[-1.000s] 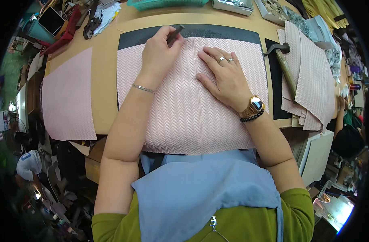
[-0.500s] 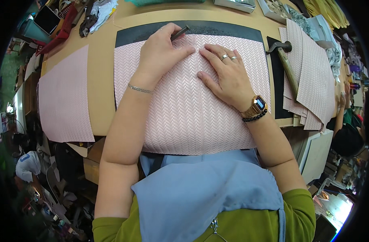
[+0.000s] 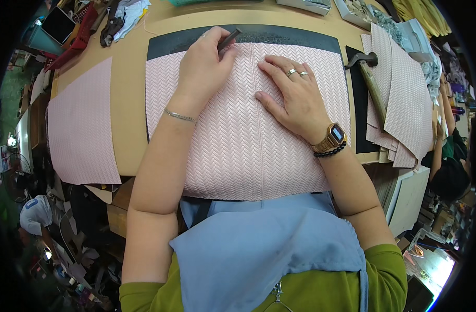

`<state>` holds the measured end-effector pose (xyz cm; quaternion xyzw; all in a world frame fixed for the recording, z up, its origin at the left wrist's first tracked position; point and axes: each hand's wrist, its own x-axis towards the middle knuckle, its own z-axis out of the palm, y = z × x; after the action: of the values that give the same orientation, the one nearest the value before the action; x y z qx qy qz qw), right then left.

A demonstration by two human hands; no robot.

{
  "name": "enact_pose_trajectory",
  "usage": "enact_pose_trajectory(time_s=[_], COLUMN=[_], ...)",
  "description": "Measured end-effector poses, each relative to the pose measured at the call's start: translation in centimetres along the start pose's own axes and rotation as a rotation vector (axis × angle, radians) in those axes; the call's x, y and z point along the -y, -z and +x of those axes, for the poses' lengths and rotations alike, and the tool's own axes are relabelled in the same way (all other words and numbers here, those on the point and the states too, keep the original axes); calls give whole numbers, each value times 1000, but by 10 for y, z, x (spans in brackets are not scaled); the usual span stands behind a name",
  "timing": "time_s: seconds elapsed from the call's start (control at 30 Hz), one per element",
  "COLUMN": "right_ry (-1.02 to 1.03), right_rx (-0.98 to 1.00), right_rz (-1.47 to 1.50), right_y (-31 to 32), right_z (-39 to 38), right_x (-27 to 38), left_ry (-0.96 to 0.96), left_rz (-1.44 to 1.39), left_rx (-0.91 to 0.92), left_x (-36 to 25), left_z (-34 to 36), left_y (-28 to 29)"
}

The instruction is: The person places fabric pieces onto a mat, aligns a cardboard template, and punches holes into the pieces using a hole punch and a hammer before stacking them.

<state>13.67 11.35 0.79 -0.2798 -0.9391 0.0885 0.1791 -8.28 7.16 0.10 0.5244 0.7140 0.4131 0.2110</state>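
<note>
A pale pink panel with a woven herringbone texture (image 3: 222, 151) lies before me, a straight seam running down its middle. Beneath it a black board (image 3: 165, 47) shows along the far edge. My left hand (image 3: 204, 65) is closed around a dark, slim rod-shaped tool (image 3: 229, 39), whose tip points to the far right; its lower end is hidden by the fingers. That hand is over the panel's far part, left of the seam. Lying on the panel just right of the seam, my right hand (image 3: 295, 104) has its fingers spread and holds nothing.
To the right, a hammer (image 3: 372, 86) with a wooden handle lies by stacked pink woven pieces (image 3: 409, 99). Another pink piece (image 3: 84, 125) is at the left. Red basket (image 3: 81, 39), cloths (image 3: 128, 18) and small boxes (image 3: 305, 5) line the far side. A co-worker (image 3: 448, 161) is at the far right.
My left thumb has drawn back from the seam and curled in, and the rod-shaped tool has shifted slightly left and away. My right hand has stayed nearly still on the panel.
</note>
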Motion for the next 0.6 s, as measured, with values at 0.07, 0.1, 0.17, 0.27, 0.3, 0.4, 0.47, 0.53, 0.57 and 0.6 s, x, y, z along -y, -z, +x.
enact_pose_trajectory(time_s=[0.07,0.1,0.17,0.27,0.3,0.4,0.47,0.53,0.57,0.6], right_ry=[-3,-5,-5,0,1,10,6,3,2,3], right_rx=[4,5,6,0,2,-6,-1,-4,-7,-6], right_rz=[4,3,13,8,8,18,16,14,12,13], right_y=[0,0,0,1,1,1,1,2,1,2], right_z=[0,0,0,0,0,1,1,0,0,0], right_x=[1,0,-1,0,0,1,2,1,0,0], left_ry=[-94,-95,-19,-3,-1,-3,-34,-24,-13,-12], left_rz=[107,106,121,53,52,-37,-143,-157,-170,-170], left_rx=[-82,-81,-42,-43,-44,-73,-104,-108,-114,-114], left_x=[3,1,-5,-4,-2,5,10,7,5,4], left_z=[-1,0,0,1,1,3,3,3,4,4], left_y=[-1,0,1,1,1,-1,-3,-2,-2,-1])
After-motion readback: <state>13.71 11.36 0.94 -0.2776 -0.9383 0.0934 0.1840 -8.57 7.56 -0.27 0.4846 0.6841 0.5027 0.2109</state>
